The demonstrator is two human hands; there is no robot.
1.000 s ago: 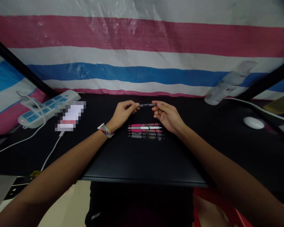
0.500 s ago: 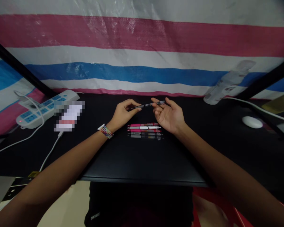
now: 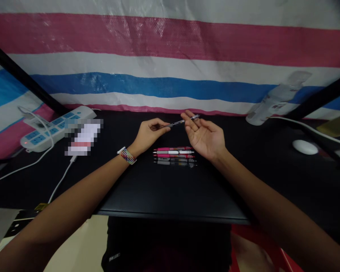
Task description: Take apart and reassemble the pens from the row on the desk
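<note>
Lettering [image 3: 114,257] on black clothing [image 3: 164,241] too blurred to read; left hand [image 3: 146,136] pinches slim pen [image 3: 178,123], right hand [image 3: 207,140] open wide.

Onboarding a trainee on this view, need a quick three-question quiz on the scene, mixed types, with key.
1. What does the left hand pinch?
A) a phone
B) a raised pen
C) a cable
2. True or false: the bottle and the mouse are both on the right side of the desk.
3. Fill in the colour: the lying pen between two pink-gripped pens is mostly ____.

Key: 1 B; 2 true; 3 white.
</note>
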